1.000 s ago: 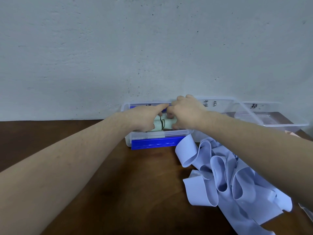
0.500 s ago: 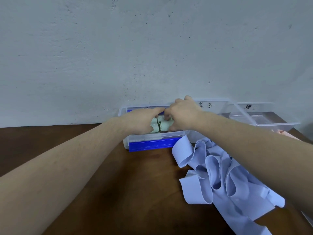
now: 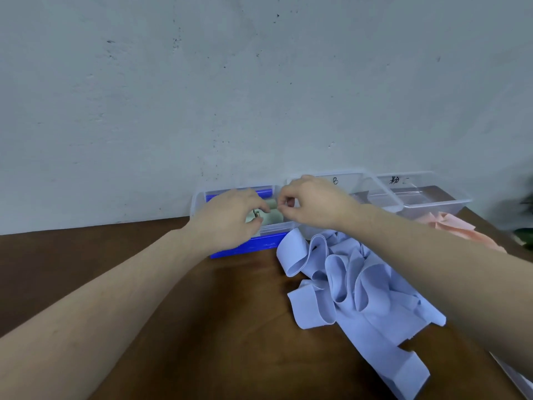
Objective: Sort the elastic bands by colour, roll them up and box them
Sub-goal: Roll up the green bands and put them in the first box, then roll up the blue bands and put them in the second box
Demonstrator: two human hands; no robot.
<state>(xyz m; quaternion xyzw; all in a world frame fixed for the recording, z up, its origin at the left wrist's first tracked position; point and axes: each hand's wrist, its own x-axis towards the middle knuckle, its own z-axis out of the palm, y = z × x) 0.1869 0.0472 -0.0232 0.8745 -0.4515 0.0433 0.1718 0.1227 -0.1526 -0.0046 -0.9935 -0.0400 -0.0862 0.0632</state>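
Observation:
A pale green rolled band (image 3: pixel 272 212) lies in the left clear box (image 3: pixel 199 206), which stands on a blue lid. My left hand (image 3: pixel 230 219) curls over the roll's left part, where a dark thin loop (image 3: pixel 256 214) shows by the fingertips. My right hand (image 3: pixel 313 204) pinches the roll's right end with thumb and forefinger. Most of the roll is hidden under the hands. A heap of loose lavender-blue bands (image 3: pixel 346 287) lies on the brown table in front of the boxes, under my right forearm.
Against the grey wall stand two more clear boxes, the middle one (image 3: pixel 360 180) marked B and the right one (image 3: pixel 438 202). Pink bands (image 3: pixel 452 228) lie before the right box. A green leaf (image 3: pixel 525 239) shows at the right edge. Bare brown table (image 3: pixel 115 255) spreads left.
My hands were pressed together over the roll in the box; now they sit slightly apart, with the right hand's fingertips drawn up off the roll's top. The view has shifted a little.

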